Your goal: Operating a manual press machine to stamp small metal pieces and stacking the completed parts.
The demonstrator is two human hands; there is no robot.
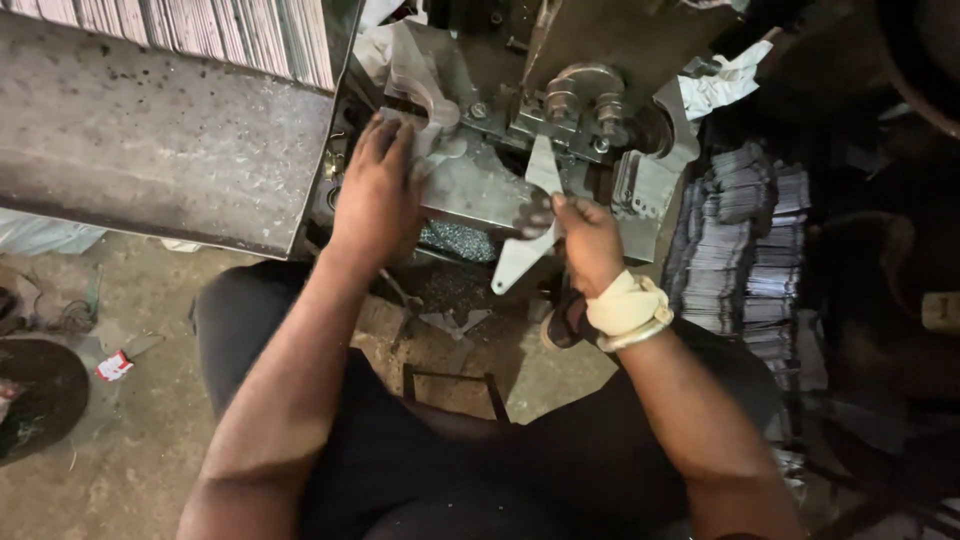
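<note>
Grimy concrete floor [130, 440] here, scattered with scraps, and a worn grey metal table [150, 130] on the far left with a row of thin sheets [200, 30] stacked on edge behind it. Dead ahead is a metal press [570, 100] with rollers and bolts. My left hand [378, 190] lies flat, fingers spread, pressing on a curved metal blank [430, 120] at the press bed. My right hand [588, 240], wrist wrapped in pale cloth with a bangle, is closed round a flat pale metal piece [522, 255], pinched near its top, just right of the left hand. Further right are stacks of cut metal pieces [745, 240], I think, though it's pretty dark there.
</note>
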